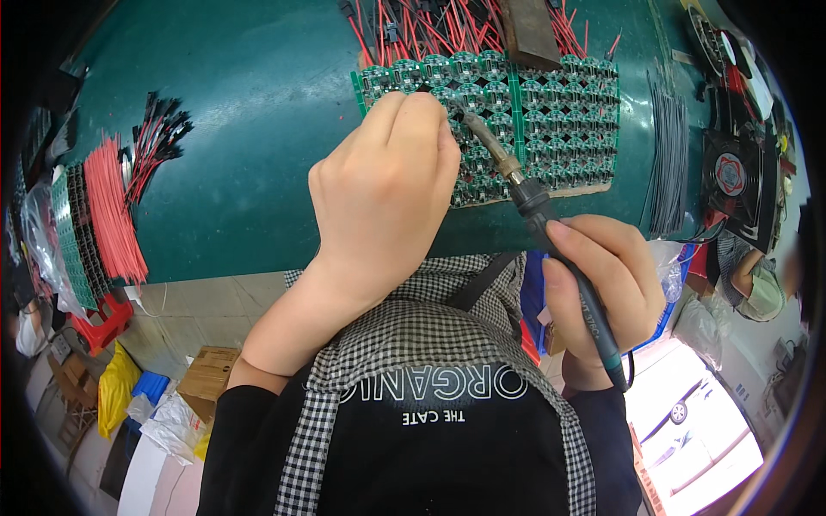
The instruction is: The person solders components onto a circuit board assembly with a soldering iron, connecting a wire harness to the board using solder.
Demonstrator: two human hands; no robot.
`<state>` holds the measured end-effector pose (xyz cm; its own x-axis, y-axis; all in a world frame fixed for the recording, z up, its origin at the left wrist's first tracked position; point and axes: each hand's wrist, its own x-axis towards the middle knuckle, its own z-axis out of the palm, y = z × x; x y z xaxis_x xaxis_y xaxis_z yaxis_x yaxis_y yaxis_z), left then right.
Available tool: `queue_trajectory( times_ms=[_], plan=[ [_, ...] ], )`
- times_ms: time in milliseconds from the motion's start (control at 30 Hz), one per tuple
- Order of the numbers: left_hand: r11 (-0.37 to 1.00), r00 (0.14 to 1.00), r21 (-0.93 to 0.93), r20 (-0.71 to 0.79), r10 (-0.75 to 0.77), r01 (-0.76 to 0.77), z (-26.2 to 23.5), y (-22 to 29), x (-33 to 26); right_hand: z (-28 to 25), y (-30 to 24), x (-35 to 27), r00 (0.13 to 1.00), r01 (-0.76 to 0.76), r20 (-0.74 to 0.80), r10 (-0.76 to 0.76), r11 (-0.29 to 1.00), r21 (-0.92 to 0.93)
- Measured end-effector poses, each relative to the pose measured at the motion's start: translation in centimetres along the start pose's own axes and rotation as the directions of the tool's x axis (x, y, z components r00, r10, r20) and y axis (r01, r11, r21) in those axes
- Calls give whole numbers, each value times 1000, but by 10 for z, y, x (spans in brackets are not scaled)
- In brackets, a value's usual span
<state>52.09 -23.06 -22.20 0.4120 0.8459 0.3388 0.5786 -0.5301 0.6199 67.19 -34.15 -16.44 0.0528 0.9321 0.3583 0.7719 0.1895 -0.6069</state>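
A panel of small green circuit boards [568, 125] lies at the far middle of the green table [249, 155]. My right hand [615, 279] grips the dark handle of a soldering iron [532, 199]. The iron slants up and to the left, its tip over the panel close to my left fingers; whether it touches a board I cannot tell. Over the panel's left half, my left hand [383, 176] is closed, fingertips pointing down and hidden behind the knuckles. What it pinches does not show. Red and black wires with connectors [439, 30] fan out beyond the panel's far edge.
A dark block [531, 36] rests across the wires. Grey wires [668, 163] and a fan [731, 176] are at the right. Red wires [114, 211], connector leads [157, 142] and stacked boards [76, 236] sit left. Another person [759, 279] is at far right.
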Motion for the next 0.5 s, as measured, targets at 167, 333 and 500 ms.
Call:
queue_trajectory(
  times_ms=[167, 333, 500],
  plan=[
    [998, 999, -62, -45, 14, -17, -2, -2, 2, -15, 4, 1, 999, 36, -24, -36, 999, 17],
    [996, 998, -81, -52, 33, -37, -5, -6, -1, -10, -1, 2, 998, 44, -44, -43, 999, 28],
    [997, 999, -67, -26, 47, -48, -5, -6, -1, -4, -1, 4, 997, 55, -54, -54, 998, 33]
  ],
)
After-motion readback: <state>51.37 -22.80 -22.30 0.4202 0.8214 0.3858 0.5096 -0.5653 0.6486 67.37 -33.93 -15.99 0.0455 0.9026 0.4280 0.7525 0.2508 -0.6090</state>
